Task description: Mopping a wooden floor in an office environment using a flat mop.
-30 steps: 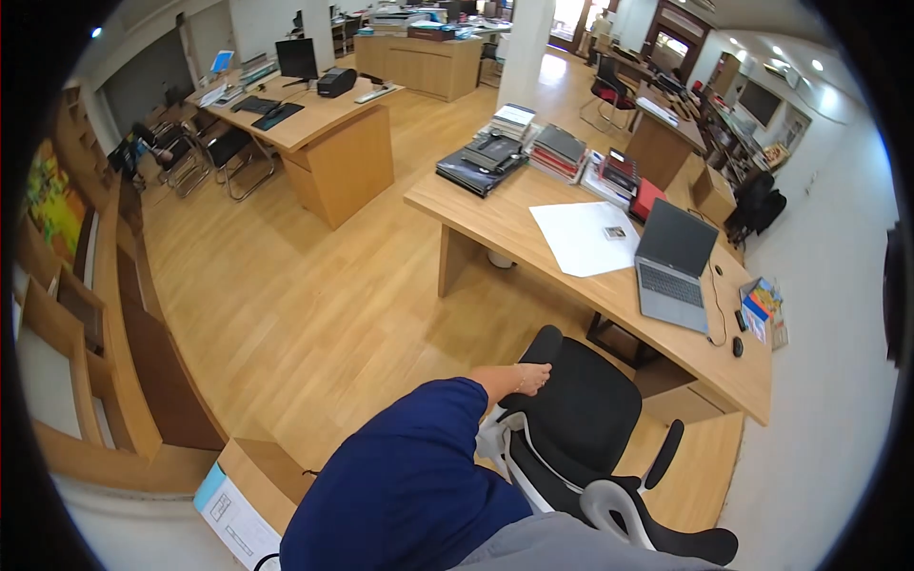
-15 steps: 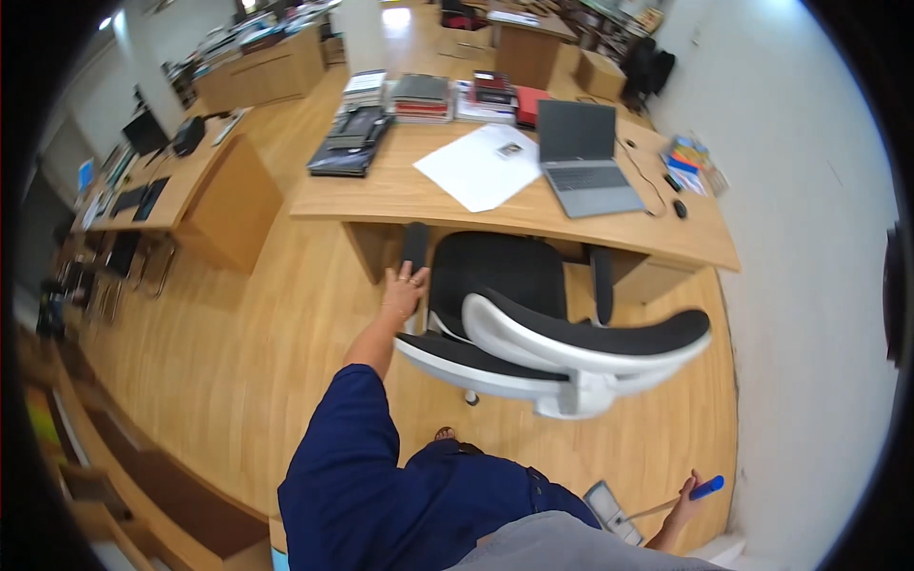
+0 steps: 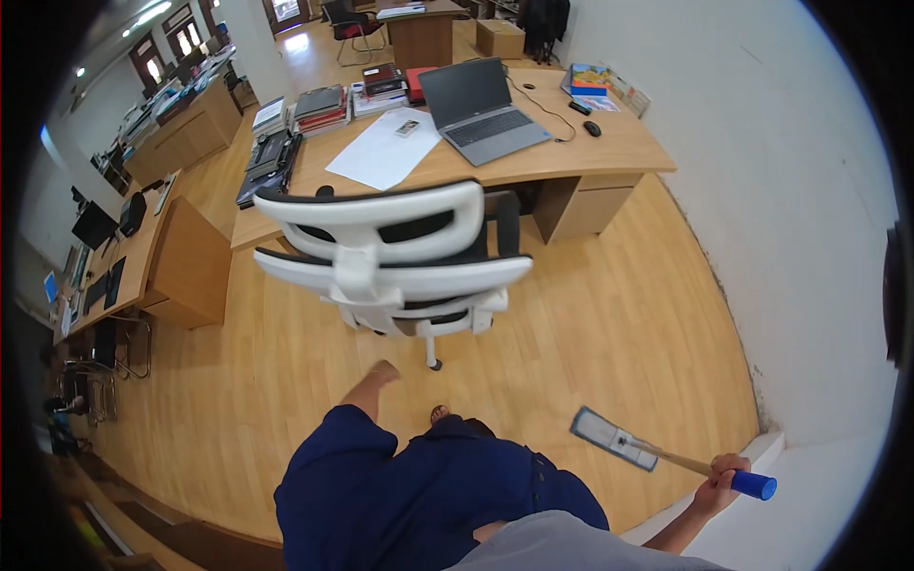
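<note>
My right hand (image 3: 725, 476), at the lower right, is closed around the handle of a flat mop (image 3: 684, 457), just below its blue end cap. The mop's grey-and-blue flat head (image 3: 609, 440) lies on the wood floor. My left hand (image 3: 383, 371) is in the air just behind a white and black office chair (image 3: 371, 276), apart from it, with its fingers smeared by motion. The chair stands with its back to me at the front of a wooden desk (image 3: 533, 169).
On the desk are an open laptop (image 3: 495, 130), a white sheet (image 3: 376, 157), stacked books (image 3: 322, 105) and a mouse (image 3: 592, 128). A white wall (image 3: 762, 219) bounds the right side. Another desk (image 3: 186, 266) stands to the left, with shelving (image 3: 162, 519) at lower left.
My left hand has let go of the chair's armrest and drawn back toward me. The chair has turned so its back faces me. My right hand has moved outward with the mop; my view has shifted.
</note>
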### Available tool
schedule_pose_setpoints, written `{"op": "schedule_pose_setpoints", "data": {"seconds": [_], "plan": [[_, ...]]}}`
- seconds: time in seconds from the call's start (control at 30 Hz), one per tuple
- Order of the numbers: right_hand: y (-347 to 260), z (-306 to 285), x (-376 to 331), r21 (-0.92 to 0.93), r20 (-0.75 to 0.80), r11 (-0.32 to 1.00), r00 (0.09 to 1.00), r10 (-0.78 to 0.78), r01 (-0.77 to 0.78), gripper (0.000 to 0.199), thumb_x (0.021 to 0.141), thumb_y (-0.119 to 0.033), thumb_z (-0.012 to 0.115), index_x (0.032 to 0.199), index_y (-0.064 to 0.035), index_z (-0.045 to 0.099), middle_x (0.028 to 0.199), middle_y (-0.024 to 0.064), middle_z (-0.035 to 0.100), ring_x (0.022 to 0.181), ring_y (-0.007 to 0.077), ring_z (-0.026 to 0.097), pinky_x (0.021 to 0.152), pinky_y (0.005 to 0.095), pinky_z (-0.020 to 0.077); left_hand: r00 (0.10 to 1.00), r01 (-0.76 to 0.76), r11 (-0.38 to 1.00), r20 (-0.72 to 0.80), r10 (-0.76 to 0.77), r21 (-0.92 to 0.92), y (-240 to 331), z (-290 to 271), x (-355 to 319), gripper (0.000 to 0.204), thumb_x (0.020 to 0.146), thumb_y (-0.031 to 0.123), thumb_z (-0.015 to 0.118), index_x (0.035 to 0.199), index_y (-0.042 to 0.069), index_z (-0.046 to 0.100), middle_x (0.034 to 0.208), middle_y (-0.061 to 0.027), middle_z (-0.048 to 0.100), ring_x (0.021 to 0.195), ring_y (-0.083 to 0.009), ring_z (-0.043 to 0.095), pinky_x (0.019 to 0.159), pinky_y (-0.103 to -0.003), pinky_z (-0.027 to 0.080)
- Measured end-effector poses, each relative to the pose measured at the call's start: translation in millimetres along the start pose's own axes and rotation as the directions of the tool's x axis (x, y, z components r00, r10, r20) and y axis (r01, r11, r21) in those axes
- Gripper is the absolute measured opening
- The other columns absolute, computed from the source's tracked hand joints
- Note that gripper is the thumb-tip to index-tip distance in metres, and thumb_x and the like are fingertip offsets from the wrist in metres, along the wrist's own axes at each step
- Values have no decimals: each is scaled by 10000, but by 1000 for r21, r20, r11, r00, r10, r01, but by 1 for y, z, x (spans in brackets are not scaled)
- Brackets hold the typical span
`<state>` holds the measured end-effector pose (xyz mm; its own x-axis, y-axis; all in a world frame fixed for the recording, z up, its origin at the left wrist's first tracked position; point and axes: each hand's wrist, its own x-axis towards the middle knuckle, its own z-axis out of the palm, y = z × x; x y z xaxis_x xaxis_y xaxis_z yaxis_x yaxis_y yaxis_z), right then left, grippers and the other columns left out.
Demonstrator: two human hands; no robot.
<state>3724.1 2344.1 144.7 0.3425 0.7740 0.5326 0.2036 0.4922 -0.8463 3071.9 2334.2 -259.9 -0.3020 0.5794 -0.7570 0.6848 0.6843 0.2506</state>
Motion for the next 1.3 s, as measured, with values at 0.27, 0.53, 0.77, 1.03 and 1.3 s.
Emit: {"op": "schedule_pose_setpoints", "data": {"seconds": [0.27,0.53,0.77,1.03,1.3], "plan": [[-74,-88,-38,281,404,957,896,-186,72,475,725,-460,714,572,-97,449,416,-20,378,332,108,354,382,237,369,478,-861,505,434,764,60,361,179,-205,471,744,344,564,1150,105,579,1134,-159,593,1023,-329,568,828,-423,464],[-160,-181,-84,14,458,954,846,-274,301,331,762,-435,714,774,-137,570,589,-21,564,551,113,553,568,241,459,-64,-998,-56,381,922,-32,496,326,-355,840,632,247,747,1370,159,357,1333,-182,406,1223,-387,387,944,-428,408],[-225,-219,-209,-48,-344,998,937,-56,42,260,856,-342,633,693,-154,556,552,-49,489,559,70,503,560,229,382,-324,-946,-266,566,758,-185,467,444,-398,137,611,217,651,620,84,618,581,-156,571,615,-357,602,596,-467,466],[-326,-194,-266,-354,-564,929,768,-303,107,467,979,-445,284,701,-87,394,521,-5,341,444,130,354,493,304,384,-551,-829,-326,766,332,-455,447,467,-481,202,703,287,622,703,90,666,706,-135,636,698,-335,622,586,-437,481],[-257,-162,-196,-219,-444,955,852,-279,199,496,989,-408,225,743,-53,469,492,9,383,415,145,398,479,310,410,-431,-896,-328,764,479,-300,483,414,-391,215,688,332,622,661,120,650,657,-124,621,673,-332,615,565,-432,467]]}}
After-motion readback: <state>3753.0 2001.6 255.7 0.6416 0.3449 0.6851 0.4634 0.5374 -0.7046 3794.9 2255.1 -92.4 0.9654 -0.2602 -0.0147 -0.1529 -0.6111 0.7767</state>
